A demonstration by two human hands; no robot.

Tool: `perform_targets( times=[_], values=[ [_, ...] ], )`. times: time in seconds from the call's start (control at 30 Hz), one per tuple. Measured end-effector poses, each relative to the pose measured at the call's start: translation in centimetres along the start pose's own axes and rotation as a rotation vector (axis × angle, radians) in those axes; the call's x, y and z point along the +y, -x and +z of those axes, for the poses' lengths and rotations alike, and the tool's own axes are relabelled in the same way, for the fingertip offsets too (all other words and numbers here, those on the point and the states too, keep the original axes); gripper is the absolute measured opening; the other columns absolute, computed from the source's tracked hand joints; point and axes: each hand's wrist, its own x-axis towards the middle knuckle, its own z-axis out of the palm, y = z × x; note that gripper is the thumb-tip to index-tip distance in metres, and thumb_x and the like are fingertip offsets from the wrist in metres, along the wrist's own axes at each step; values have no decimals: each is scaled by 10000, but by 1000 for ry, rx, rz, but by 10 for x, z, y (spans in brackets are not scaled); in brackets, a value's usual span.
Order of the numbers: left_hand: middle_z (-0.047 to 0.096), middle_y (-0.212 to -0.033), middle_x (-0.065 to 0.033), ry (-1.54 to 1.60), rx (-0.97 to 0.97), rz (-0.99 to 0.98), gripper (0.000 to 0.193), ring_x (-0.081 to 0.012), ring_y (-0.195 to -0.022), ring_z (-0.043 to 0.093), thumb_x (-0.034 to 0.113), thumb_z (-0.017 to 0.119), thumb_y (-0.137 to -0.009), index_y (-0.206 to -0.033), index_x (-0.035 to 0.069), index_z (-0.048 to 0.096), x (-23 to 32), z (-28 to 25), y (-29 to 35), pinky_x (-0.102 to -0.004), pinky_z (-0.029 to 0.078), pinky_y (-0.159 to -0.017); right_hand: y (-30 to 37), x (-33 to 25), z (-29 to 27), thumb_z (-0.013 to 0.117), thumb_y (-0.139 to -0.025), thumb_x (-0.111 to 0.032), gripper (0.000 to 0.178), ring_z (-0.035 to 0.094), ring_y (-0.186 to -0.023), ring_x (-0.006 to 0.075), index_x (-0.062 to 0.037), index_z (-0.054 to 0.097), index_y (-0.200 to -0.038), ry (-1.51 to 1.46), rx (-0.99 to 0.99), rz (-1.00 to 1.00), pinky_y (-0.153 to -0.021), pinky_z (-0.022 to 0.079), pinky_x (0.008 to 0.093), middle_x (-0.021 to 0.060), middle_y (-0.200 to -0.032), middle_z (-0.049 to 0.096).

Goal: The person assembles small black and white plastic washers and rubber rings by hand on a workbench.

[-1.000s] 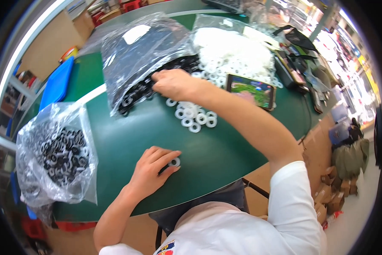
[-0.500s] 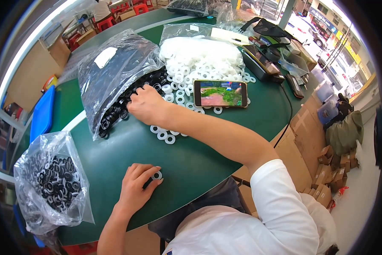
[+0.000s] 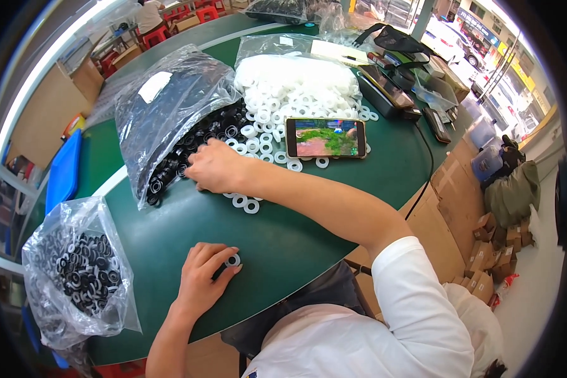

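Note:
Low on the green table (image 3: 283, 236), my left hand (image 3: 202, 272) is closed, with a small white ring (image 3: 233, 259) pinched between thumb and forefinger. My right hand (image 3: 215, 166) reaches out to the edge of a heap of black rings (image 3: 181, 151) that spills from a large clear plastic bag (image 3: 163, 94). Its fingers are curled down, and whatever they hold is hidden under the hand. Beside and below that hand lie loose white rings (image 3: 240, 200), next to a big pile of white rings (image 3: 296, 85).
A phone (image 3: 326, 138) showing a picture lies by the white pile. At left stands a clear bag (image 3: 81, 315) of mixed black and white rings, near a blue tray (image 3: 63, 167). A black case (image 3: 384, 94) and a cable (image 3: 432, 157) are at right.
My right hand has drawn slightly back toward me, to the near edge of the black heap. My left hand stays in place with the white ring.

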Motion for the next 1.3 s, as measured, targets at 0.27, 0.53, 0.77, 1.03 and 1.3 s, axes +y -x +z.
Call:
perform_targets(
  times=[0.27, 0.53, 0.77, 1.03, 1.3],
  values=[
    [671, -1014, -59, -3, -1, 8, 347, -261, -924, 605, 43, 801, -732, -1064, 68, 703, 0, 0, -1, -384, 481, -818, 6, 12, 3, 697, -872, -322, 210, 605, -993, 231, -128, 736, -940, 87, 42, -34, -879, 421, 412, 35, -955, 689],
    [669, -1015, -57, -7, -8, -4, 339, -265, -934, 607, 52, 792, -745, -1071, 71, 700, 1, -1, 1, -385, 479, -823, 41, -22, -29, 658, -908, -260, 190, 610, -974, 251, -130, 687, -1043, -96, 221, -211, -814, 469, 400, 64, -961, 639],
    [670, -1019, -54, -18, -22, 3, 349, -258, -946, 607, 53, 792, -748, -1083, 76, 699, 0, -2, 2, -382, 473, -825, 142, -44, -35, 707, -874, -165, 189, 610, -1001, 285, -71, 639, -1023, -628, 147, -177, -825, 517, 417, 96, -1033, 595],
    [677, -999, -76, 16, 5, 6, 386, -273, -911, 615, 25, 816, -704, -1072, 55, 706, 6, 5, -5, -391, 503, -803, 182, -37, -20, 743, -841, -191, 181, 576, -1072, 227, -94, 652, -963, -519, 192, -89, -906, 457, 397, 33, -1088, 650],
    [677, -1037, -76, -5, 11, -25, 494, -284, -960, 610, 40, 831, -691, -1160, 55, 676, 13, 2, -1, -394, 502, -846, 180, -45, -26, 750, -832, -164, 190, 612, -973, 243, -82, 670, -984, -549, 177, -41, -844, 503, 379, 52, -1061, 623]
  ],
)
